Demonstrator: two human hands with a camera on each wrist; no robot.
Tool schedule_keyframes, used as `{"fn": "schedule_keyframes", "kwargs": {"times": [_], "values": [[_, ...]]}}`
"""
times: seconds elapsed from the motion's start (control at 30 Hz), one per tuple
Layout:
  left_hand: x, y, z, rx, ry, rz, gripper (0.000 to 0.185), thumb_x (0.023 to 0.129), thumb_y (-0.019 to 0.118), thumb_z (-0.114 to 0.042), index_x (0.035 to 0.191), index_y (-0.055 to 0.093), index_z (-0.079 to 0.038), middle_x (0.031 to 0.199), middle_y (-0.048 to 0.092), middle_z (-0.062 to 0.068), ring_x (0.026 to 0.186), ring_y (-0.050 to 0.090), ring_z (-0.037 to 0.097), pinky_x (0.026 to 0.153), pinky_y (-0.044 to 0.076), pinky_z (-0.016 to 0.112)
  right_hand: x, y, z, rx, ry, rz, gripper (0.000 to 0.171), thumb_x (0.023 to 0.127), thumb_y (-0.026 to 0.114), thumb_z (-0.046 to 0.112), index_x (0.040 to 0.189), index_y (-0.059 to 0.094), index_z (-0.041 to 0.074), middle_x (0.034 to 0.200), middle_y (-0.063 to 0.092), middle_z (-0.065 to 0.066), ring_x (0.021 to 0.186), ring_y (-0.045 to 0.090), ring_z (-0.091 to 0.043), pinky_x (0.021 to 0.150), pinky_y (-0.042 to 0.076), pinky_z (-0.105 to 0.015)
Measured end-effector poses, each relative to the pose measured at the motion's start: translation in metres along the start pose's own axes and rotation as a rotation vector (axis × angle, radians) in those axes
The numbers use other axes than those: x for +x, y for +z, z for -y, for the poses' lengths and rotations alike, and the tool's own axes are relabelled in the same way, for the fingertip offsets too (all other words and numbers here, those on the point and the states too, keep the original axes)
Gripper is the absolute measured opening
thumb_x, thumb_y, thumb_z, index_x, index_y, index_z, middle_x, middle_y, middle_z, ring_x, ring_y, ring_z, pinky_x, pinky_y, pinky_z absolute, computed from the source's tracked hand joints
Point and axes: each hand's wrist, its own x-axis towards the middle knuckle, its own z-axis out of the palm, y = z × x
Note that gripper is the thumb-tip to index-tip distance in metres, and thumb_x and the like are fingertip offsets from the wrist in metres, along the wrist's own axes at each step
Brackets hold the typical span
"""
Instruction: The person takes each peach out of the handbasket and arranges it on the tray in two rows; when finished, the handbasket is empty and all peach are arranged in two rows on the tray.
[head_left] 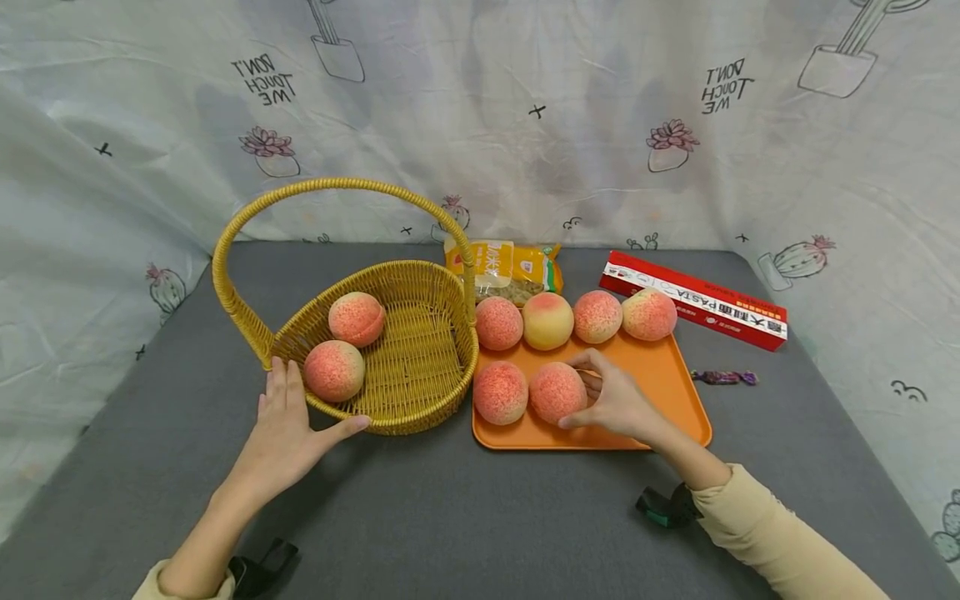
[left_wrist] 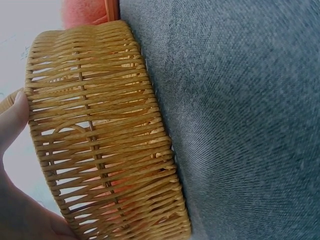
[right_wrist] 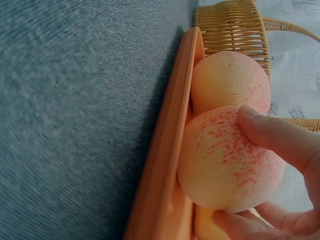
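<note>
The left hand [head_left: 288, 429] lies open, fingers straight, pressed against the near wall of the wicker basket [head_left: 420, 400], which holds two peaches and stands on the grey counter [head_left: 450, 517]. Just right, touching it or nearly so, sits the orange tray [head_left: 675, 392] with six peaches; the right hand [head_left: 618, 400] curls around the front peach [head_left: 557, 392], beside another

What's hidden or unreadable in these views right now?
- Right hand fingers behind the gripped peach: head view, peach covers them.
- Yellow packet label: head view, basket handle crosses it, print too small.
- Candy wrapper text: too small.
- Left wrist view: basket contents screened by weave.
</note>
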Motion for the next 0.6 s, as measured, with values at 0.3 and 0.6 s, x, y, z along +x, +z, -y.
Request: {"fn": "schedule_keyframes", "kwargs": {"times": [0.3,0.6], "values": [[0.000,-0.001,-0.001,0.008,0.008,-0.013,0.127,0.083,0.064,-0.065,0.147,-0.011,0.015,0.152,-0.024,0.032,0.141,-0.016,0.048,0.110,0.003,0.065,0.011,-0.017,0.056,-0.315,-0.082,0.033,0.080,0.074,0.086,0.017,0.137,0.046,-0.009,0.138,0.049,-0.027,0.126,0.047,-0.047,0.101,0.041,-0.054],[0.001,-0.001,-0.001,0.009,0.014,-0.012,0.127,0.083,0.063,-0.065,0.146,-0.011,0.016,0.151,-0.022,0.033,0.141,-0.016,0.047,0.111,0.002,0.064,0.047,0.014,0.129,-0.250,-0.269,0.197,0.066,0.080,0.081,0.016,0.137,0.053,0.000,0.138,0.054,-0.015,0.121,0.055,-0.029,0.105,0.041,-0.041]]}}
